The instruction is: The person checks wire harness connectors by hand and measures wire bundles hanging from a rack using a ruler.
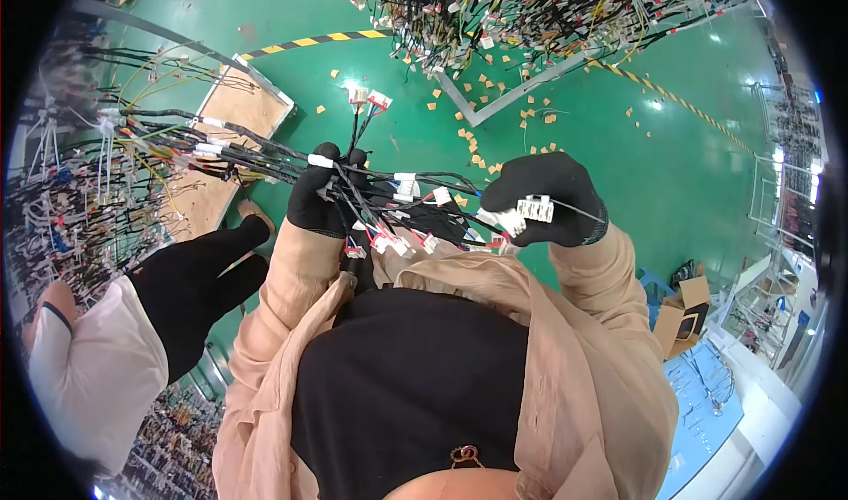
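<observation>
Black gloves cover both of my hands. My left hand (320,195) is closed around a bundle of black wire harnesses (256,153) that runs off to the left, with white labels on it. From this hand several branches with white and red connectors (393,242) hang toward my body, and two connectors (369,99) stick up beyond it. On the right, my right hand (548,201) is closed on white connectors (533,209) at the ends of wires stretching across from the left hand. A thin strand passes over that hand.
Another person (115,350) stands at the lower left, near a wooden board (216,129). Dense harnesses hang at the top (530,14) and left (53,208). A metal frame corner (473,111) lies ahead. A cardboard box (678,319) and blue-topped table (698,412) are at right.
</observation>
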`<control>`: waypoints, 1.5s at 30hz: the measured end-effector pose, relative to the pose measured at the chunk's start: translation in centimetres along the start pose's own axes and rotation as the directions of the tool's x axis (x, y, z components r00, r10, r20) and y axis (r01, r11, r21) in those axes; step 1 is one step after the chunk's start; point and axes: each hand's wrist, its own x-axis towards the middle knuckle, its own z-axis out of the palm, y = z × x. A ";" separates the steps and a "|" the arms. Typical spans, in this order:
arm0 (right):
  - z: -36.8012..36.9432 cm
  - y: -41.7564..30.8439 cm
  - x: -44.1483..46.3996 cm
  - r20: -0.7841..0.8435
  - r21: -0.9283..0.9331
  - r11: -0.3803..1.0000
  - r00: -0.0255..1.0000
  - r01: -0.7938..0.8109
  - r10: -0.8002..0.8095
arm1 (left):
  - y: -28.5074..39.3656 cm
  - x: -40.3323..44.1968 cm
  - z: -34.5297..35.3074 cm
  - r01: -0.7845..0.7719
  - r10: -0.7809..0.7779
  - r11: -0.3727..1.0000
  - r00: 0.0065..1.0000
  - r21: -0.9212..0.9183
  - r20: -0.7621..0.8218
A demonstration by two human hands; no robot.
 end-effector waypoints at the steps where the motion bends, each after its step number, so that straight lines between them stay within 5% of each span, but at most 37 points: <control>1: 0.0 0.1 -0.1 -0.005 0.005 1.000 1.000 -0.001 0.001 | 0.1 0.1 -0.4 0.019 -0.018 1.000 0.999 -0.002 0.029; 8: -0.4 0.5 -1.0 -0.138 0.047 0.998 0.989 -0.035 0.042 | -0.1 -1.6 2.6 0.007 -0.009 0.997 0.999 0.073 0.031; 10: -0.3 0.6 -1.1 -0.448 0.293 0.951 0.864 -0.100 0.229 | -0.2 -2.8 4.1 -0.011 0.009 0.995 1.000 0.104 0.021; 11: -1.1 2.4 -0.8 -0.574 0.190 0.981 0.808 -0.032 0.137 | -0.5 -3.4 4.7 -0.040 0.037 0.985 0.999 0.166 0.024; 12: -2.6 2.6 -0.8 -0.601 0.299 0.936 0.725 -0.187 0.337 | -0.8 -4.0 5.4 -0.068 0.064 0.971 0.998 0.228 0.028; 14: -4.0 5.1 -1.5 -0.640 0.256 0.920 0.661 -0.297 0.392 | -1.0 -4.3 6.1 -0.068 0.090 0.940 0.995 0.333 -0.051; 15: -3.9 5.2 -1.5 -0.635 0.190 0.927 0.680 -0.324 0.368 | -0.6 -3.9 5.4 -0.020 0.014 0.999 0.987 0.037 0.163; 17: -3.4 5.2 -1.9 -0.616 0.064 0.925 0.715 -0.374 0.331 | -0.6 -3.7 4.7 -0.029 0.017 0.997 0.985 0.072 0.173; 20: -4.0 5.3 -2.6 -0.602 0.119 0.889 0.679 -0.442 0.419 | -0.3 -3.7 5.5 0.025 -0.028 0.999 0.991 0.023 0.129; 24: -5.1 4.1 -2.6 -0.811 0.048 0.933 0.532 -0.356 0.245 | -0.3 -3.6 6.1 0.021 -0.033 0.990 0.995 0.139 0.090; 26: -4.5 0.4 -2.5 -0.757 -0.098 0.823 0.579 -0.560 0.303 | -0.2 -3.3 5.9 0.029 -0.037 0.984 0.998 0.175 0.044; 28: -2.2 -2.0 -1.5 -0.445 -0.200 0.670 0.675 -0.715 0.588 | -0.3 -3.8 5.3 0.048 -0.052 0.986 0.999 0.159 0.018; 30: 1.0 -0.6 0.1 -0.007 -0.291 0.679 0.711 -0.674 0.703 | -0.4 -4.2 5.2 0.091 -0.093 0.991 0.996 0.099 0.015; 32: 3.3 3.7 -0.2 0.082 -0.623 0.689 0.845 -0.370 0.529 | -0.7 -4.3 5.5 0.060 -0.065 0.992 0.997 0.107 0.038; 33: 3.8 4.2 0.6 0.053 -0.557 0.649 0.758 -0.518 0.650 | -0.8 -4.4 5.7 0.067 -0.070 0.995 0.997 0.078 0.033; 36: 4.6 4.9 2.1 -0.295 -0.546 0.535 0.746 -0.645 0.598 | -0.1 -4.5 5.6 0.060 -0.071 0.995 0.988 0.081 0.140; 38: 4.2 5.1 2.3 -0.416 -0.476 0.678 0.823 -0.559 0.386 | -0.1 -4.6 3.9 0.069 -0.081 0.995 0.979 0.069 0.185; 40: 3.5 4.1 3.3 -0.369 -0.364 0.701 0.785 -0.614 0.497 | 0.3 -5.1 3.4 0.065 -0.093 0.984 0.982 0.168 0.166; 43: 2.7 4.8 3.9 -0.103 -0.184 0.883 0.902 -0.431 0.419 | 0.3 -5.9 4.5 0.044 -0.061 0.989 0.991 0.144 0.121; 45: 2.8 4.1 5.1 -0.074 -0.002 0.895 0.893 -0.446 0.445 | 0.4 -6.5 5.5 0.039 -0.042 0.992 0.999 0.121 0.028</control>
